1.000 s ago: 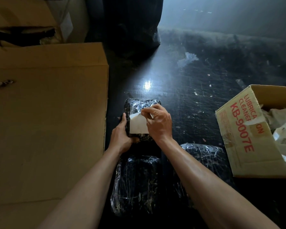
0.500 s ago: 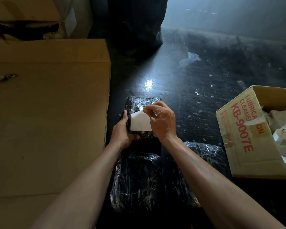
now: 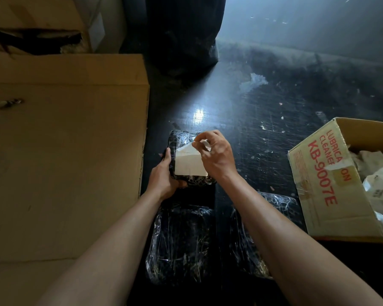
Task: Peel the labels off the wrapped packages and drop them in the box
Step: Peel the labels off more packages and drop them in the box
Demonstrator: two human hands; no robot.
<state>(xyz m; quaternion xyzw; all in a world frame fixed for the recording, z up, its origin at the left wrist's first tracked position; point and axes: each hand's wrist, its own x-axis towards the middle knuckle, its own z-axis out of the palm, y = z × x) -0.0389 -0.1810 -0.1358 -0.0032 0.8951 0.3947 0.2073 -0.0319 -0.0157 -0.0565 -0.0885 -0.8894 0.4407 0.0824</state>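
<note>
closest to me, under my forearms, two dark wrapped packages lie side by side on the black floor point(image 3: 263, 124), the left one point(image 3: 181, 244) just beside the right one point(image 3: 279, 202), both shiny with clear film. a little further out my left hand point(image 3: 164, 176) grips the near left edge of a third wrapped package point(image 3: 180, 139), thumb curled over its front edge and fingers along its side. on top of that package sits the white label point(image 3: 189, 164); its lower part lies flat on the film while its upper right corner is lifted and folded back. my right hand point(image 3: 218, 156) pinches that raised corner between thumb and forefinger, the other fingers curled loosely behind. off to my right, well apart from the package, stands the open box point(image 3: 318, 180) with red print reading kb-9007e, and crumpled white paper point(image 3: 376, 175) inside it. to my left a large flat cardboard carton point(image 3: 64, 151) runs along the floor. furthest away a black bag point(image 3: 181, 36) stands in shadow.
</note>
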